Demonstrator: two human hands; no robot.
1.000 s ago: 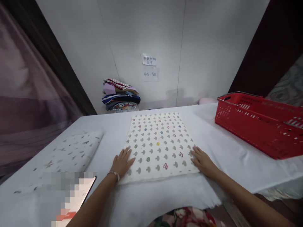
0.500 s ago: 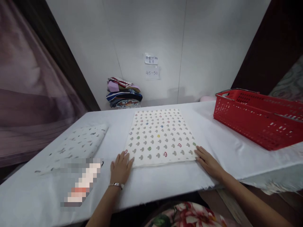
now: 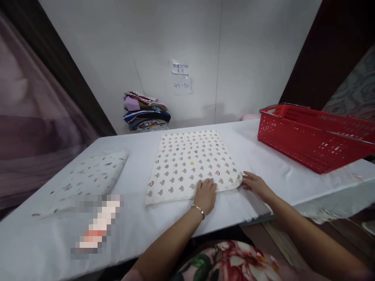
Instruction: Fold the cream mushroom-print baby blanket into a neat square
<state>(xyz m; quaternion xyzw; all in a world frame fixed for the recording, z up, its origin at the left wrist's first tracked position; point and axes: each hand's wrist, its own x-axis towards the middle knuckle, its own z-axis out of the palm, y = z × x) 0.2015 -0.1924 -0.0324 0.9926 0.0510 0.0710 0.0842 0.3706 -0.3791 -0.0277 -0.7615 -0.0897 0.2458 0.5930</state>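
Moved: the left hand [image 3: 205,198], at the cloth's near left corner in the earlier frame, is now by the middle of its near edge; the right hand [image 3: 258,186] has stayed by the near right corner.
Mushroom cloth: the white rectangular cloth with grey and coloured mushroom prints [image 3: 187,162] lies spread on the white-covered table [image 3: 134,226], its near right corner slightly raised.
Left hand: palm down, fingers slightly apart and extended, resting on the near edge; a silver-coloured bracelet [image 3: 198,211] circles the wrist.
Right hand: fingers close together at the raised corner; whether they pinch it, I cannot tell.
Left side: a folded white cloth with small dark prints [image 3: 88,175], near a pixelated object [image 3: 98,224].
Right side: a red perforated plastic basket with metal handles [image 3: 295,144], well apart from the mushroom cloth.
Behind: a stack of multicoloured folded textiles [image 3: 146,113]; a paper sign reading "45-50" [image 3: 182,85] on the pale wall [image 3: 249,50].
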